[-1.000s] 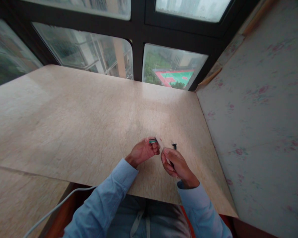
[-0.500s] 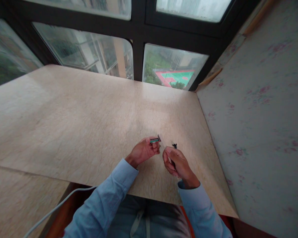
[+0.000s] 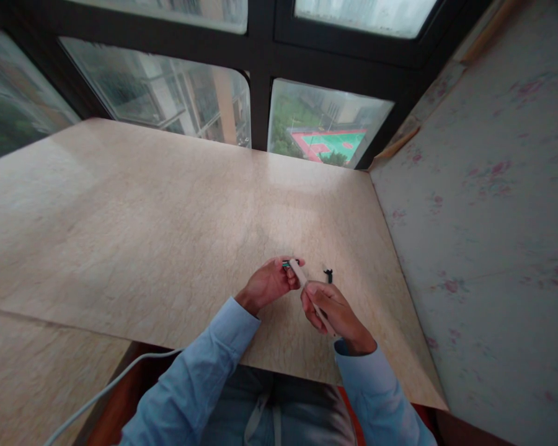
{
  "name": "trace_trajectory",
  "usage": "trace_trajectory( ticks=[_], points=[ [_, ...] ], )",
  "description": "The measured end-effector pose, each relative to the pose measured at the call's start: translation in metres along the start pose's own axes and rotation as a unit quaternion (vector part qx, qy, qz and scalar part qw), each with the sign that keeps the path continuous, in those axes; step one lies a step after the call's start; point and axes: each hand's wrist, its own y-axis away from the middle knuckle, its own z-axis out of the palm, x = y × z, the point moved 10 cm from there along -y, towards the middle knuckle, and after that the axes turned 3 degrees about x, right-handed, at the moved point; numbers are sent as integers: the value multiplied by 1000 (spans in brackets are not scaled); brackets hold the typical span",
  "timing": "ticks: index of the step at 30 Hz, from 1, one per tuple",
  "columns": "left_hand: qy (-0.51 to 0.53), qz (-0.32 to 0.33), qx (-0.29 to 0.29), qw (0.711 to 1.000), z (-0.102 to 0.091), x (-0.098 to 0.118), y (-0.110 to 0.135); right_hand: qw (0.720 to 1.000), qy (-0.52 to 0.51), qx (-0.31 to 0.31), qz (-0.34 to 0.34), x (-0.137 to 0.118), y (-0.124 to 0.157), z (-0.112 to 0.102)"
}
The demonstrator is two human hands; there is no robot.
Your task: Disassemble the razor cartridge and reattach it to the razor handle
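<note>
Stick [image 3: 299, 274], pale and flat, is in the right hand [image 3: 329, 305], with the thumb and fingers squeezed on it. It slants, and its far tip is right by the small green and black block [image 3: 286, 264]. I cannot tell if the two touch. The left hand [image 3: 270, 285] has that block pinched in its fingers. Both hands are over the worktop [image 3: 177, 217], near its front edge. One little black bit [image 3: 329, 275] lies just past the right hand. On the right is a flowery wall [image 3: 483, 223].
</note>
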Motion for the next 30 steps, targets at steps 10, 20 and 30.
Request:
trace_trajectory(
  ticks=[10, 20, 30],
  points=[
    [-18, 13, -23, 999, 3, 1, -1, 999, -19, 40, -9, 1, 0, -5],
    [-41, -2, -68, 997, 14, -6, 3, 998, -31, 59, 8, -1, 3, -6],
    [-8, -22, -64, 998, 17, -7, 8, 996, -53, 61, 39, -2, 8, -3]
  ],
)
